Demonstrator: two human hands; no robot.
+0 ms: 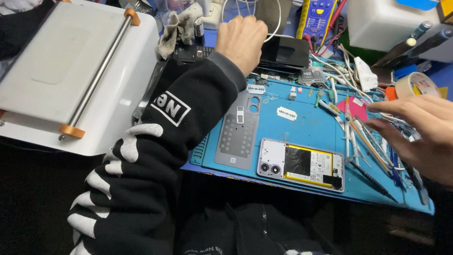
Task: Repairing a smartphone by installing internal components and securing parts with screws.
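Blue mat [306, 127] at worktop's front edge bearing opened phone [300, 165], left hand [241, 41] curled onto black device [284, 52] at back, right hand [420, 134] spread over tools [363, 141], risking knocking them off.

Our black knit sleeve [155, 156] and bare hands

We wear a black sweatshirt with white rib-like stripes down the forearm, a white boxed patch near the grey-edged cuff; both hands are ungloved.

One head-worn view looks steeply down and forward from close above a blue mat [311, 127], tilted slightly, with a white machine [61, 61] far left and tools [368, 141] right.
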